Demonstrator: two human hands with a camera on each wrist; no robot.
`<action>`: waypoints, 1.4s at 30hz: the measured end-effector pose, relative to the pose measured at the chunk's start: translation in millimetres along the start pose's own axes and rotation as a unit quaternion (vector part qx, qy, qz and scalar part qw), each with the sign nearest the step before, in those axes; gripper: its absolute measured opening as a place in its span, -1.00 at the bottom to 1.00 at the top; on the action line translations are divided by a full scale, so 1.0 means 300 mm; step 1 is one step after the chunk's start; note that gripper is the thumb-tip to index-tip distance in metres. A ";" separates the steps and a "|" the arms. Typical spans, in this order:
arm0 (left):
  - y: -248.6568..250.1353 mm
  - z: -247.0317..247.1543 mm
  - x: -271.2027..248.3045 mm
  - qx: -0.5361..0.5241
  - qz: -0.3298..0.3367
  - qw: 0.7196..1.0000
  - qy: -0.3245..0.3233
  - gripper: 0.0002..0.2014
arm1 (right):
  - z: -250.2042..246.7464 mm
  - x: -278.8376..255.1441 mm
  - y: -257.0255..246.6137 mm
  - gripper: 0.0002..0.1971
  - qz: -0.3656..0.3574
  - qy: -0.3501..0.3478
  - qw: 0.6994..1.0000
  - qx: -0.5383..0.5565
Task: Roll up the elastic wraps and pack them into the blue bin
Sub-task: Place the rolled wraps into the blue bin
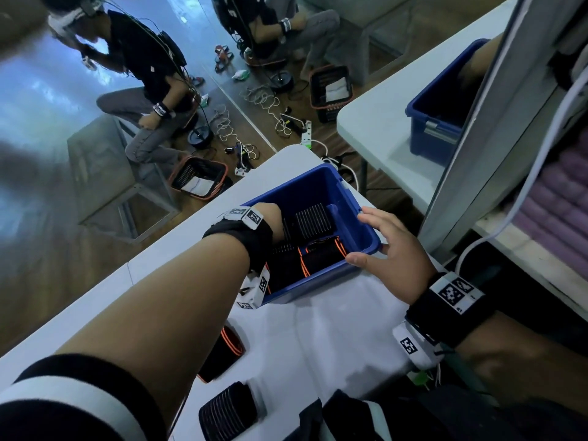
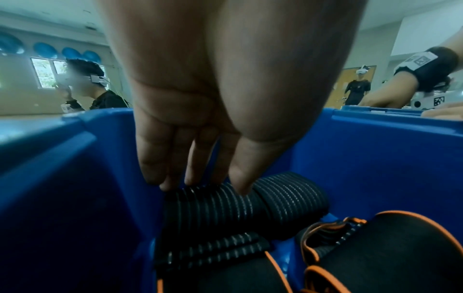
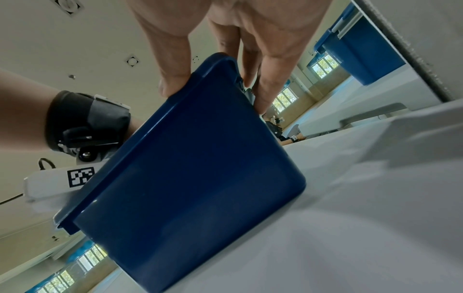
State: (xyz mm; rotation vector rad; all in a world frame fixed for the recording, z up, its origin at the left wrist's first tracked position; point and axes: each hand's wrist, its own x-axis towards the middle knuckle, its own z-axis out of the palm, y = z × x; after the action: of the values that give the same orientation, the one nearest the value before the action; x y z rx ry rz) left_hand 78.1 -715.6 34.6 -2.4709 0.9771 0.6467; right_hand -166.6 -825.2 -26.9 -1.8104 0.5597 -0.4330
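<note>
The elastic wraps are partly packed: in the head view several black rolls lie inside the blue bin [image 1: 366,240], among them a ribbed roll [image 1: 313,221] and rolls with orange edges [image 1: 321,253]. The bin stands on the white surface [image 1: 334,329]. The left hand is down inside the bin and only its wrist with the black band [image 1: 245,237] can be seen here, so its grip cannot be told from this view. The right hand [image 1: 397,253] rests on the near right corner of the bin's rim, fingers spread, thumb on the near edge. Two more rolls lie on the surface nearer the person, one with orange edge [image 1: 222,354] and one ribbed [image 1: 227,415].

In the left wrist view, the left hand [image 2: 200,148] reaches down with nearly straight fingers [image 2: 152,168]; their tips touch the top of a ribbed black roll [image 2: 225,210] at the bottom of the bin. The hand does not close around it. An orange-edged roll [image 2: 388,247] lies just beside.

In the right wrist view, the right hand [image 3: 225,39] holds the bin [image 3: 188,178] at its corner, the thumb [image 3: 172,75] on one side of the rim and the fingers [image 3: 265,89] on the other.
</note>
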 end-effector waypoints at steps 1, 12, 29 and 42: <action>0.000 0.002 -0.012 -0.001 0.004 1.000 0.008 -0.78 | 0.000 0.001 0.002 -0.26 -0.002 0.000 1.000 0.001; -0.270 0.034 -0.431 -0.300 0.006 0.918 0.258 -0.93 | 0.045 0.043 -0.014 -0.32 -0.027 -0.022 0.999 0.015; -0.413 0.618 -0.532 -0.323 -0.156 0.933 0.034 -0.13 | 0.120 0.084 -0.003 -0.36 -0.075 -0.047 0.996 -0.020; -0.345 0.640 -0.533 -0.219 -0.128 0.967 0.013 -0.53 | 0.119 0.086 0.004 -0.36 -0.069 -0.056 0.996 0.010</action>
State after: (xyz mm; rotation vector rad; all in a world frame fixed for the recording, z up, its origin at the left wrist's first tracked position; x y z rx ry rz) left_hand -3.3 -462.0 -12.8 -2.9288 0.5481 0.8139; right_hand -126.0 -812.5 -38.3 -1.8473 0.3535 -0.4270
